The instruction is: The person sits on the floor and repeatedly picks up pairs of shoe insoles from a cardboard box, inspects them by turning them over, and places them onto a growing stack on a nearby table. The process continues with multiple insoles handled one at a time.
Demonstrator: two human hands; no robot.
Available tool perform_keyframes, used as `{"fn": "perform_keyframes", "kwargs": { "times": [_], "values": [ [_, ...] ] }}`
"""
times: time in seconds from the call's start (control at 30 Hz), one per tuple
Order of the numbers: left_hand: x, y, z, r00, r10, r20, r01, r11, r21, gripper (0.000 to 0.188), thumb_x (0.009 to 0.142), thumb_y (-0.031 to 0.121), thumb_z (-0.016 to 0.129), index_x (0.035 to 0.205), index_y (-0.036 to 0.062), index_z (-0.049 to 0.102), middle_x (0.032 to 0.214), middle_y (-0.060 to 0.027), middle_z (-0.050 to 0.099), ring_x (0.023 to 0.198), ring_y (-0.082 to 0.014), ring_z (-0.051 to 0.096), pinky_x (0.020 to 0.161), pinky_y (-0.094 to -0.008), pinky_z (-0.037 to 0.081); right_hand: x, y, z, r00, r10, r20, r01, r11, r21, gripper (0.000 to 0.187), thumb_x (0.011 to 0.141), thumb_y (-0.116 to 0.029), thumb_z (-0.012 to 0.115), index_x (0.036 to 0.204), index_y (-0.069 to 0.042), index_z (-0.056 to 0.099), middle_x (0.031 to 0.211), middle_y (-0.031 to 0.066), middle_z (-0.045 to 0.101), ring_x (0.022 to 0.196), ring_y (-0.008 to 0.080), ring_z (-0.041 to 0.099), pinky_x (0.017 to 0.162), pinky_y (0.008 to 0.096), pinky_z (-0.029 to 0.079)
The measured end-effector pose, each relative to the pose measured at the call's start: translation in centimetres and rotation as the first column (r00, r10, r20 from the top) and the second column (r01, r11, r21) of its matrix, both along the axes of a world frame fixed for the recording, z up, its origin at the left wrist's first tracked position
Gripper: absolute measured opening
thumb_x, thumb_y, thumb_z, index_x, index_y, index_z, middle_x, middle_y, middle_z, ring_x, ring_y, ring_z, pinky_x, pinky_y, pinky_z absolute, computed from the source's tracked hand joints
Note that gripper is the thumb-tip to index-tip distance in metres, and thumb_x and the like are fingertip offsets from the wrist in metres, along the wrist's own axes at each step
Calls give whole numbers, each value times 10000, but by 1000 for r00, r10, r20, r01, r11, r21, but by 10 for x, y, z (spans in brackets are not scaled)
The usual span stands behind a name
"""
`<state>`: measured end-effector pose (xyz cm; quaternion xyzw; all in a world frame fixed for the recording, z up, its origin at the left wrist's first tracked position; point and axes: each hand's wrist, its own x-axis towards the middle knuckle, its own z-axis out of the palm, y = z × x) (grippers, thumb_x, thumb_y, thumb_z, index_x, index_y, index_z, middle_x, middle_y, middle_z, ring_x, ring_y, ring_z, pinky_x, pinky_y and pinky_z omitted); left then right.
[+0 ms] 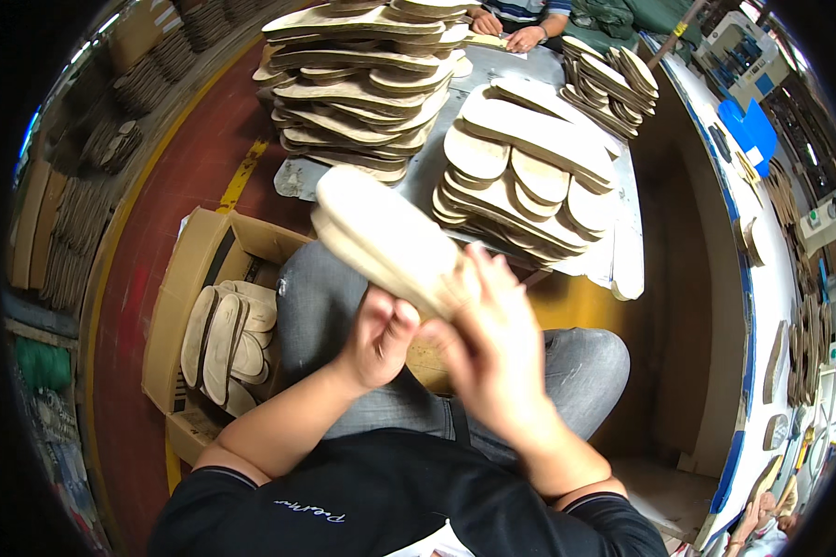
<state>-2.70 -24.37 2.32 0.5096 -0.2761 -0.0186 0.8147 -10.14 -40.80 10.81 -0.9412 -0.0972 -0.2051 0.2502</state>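
I hold a pale tan shoe insole [381,232] up in front of me, over my lap. It looks like two insoles stacked together. My left hand [379,336] grips its near end from below. My right hand [492,343] clasps the same end from the right side, fingers spread along the edge. The insole points up and to the left, toward the work table [613,260].
Tall stacks of insoles [362,84], [525,176], [613,84] cover the grey table ahead. An open cardboard box [181,297] with several insoles stands on the red floor at my left. Another person's hands [506,28] rest at the table's far end. Shelving runs along the right.
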Motion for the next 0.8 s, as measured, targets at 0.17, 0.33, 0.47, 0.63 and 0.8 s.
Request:
{"fn": "perform_keyframes", "kwargs": {
  "times": [0.17, 0.33, 0.47, 0.63, 0.8],
  "values": [
    [-2, -9, -12, 830, -300, -471, 237, 953, -190, 1044, 1196, 842, 303, 1789, -10, 414, 1748, -201, 577, 1588, -331, 607, 1343, -508, 501, -24, -4, -25, 950, 126, -285, -26, 943, 332, 1074, 898, -326, 1057, 1794, -65, 524, 1834, 395, 409, 1647, 540, 529, 1339, 544, 469],
    [3, -5, 0, 723, -357, -592, 281, 934, -219, 1069, 1172, 880, 273, 1843, 54, 361, 1783, -205, 571, 1572, -354, 644, 1322, -531, 534, -32, -64, -46, 948, 159, -275, -2, 867, 498, 1196, 809, -191, 1031, 1806, 51, 415, 1626, 273, 618, 1489, 418, 649, 1273, 478, 521],
    [39, 39, -8, 226, -816, -532, 439, 573, -692, 1235, 1033, 1046, 360, 1810, 93, 473, 1647, -274, 685, 1393, -498, 756, 1078, -726, 661, -30, -105, -12, 955, 222, -198, -115, 890, 441, 1149, 731, -82, 905, 1786, 44, 469, 1616, 265, 639, 1529, 417, 638, 1277, 460, 511],
    [48, 46, -14, 66, -786, -615, 622, 514, -590, 1180, 1126, 950, 312, 1792, -9, 483, 1680, -291, 667, 1498, -396, 717, 1283, -525, 571, -22, -101, 27, 875, 397, -278, -437, 894, -102, 1046, 652, 29, 813, 1663, -206, 684, 1600, 38, 712, 1660, 442, 519, 1432, 717, 217],
    [32, 32, -2, 238, -655, -717, 674, 643, -364, 1195, 1142, 933, 261, 1874, -11, 292, 1887, -257, 428, 1708, -396, 497, 1409, -538, 422, -14, -80, 17, 875, 376, -306, -445, 874, -196, 932, 779, 68, 799, 1633, -294, 709, 1644, -91, 676, 1649, 361, 517, 1420, 746, 243]
  ]
}}
